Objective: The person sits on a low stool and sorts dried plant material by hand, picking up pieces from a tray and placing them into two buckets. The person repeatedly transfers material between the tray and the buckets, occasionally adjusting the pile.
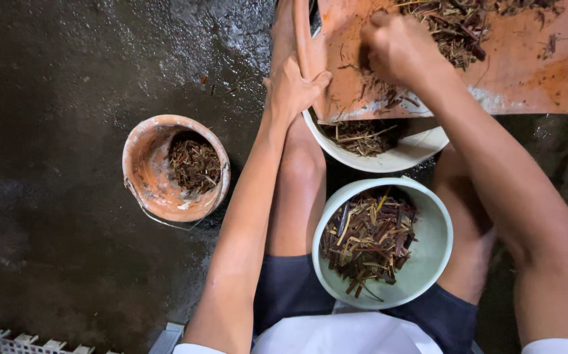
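orange bucket [156,190] of chopped stems, pale bowl [436,242], wet floor [55,85]

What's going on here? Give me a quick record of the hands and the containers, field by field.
left hand: grips the edge of the orange board
right hand: fist on the board, among chopped stems
white bowl: under the board's edge, holds stem bits
pale green bowl: between the knees, holds cut sticks
orange bucket: on the wet floor
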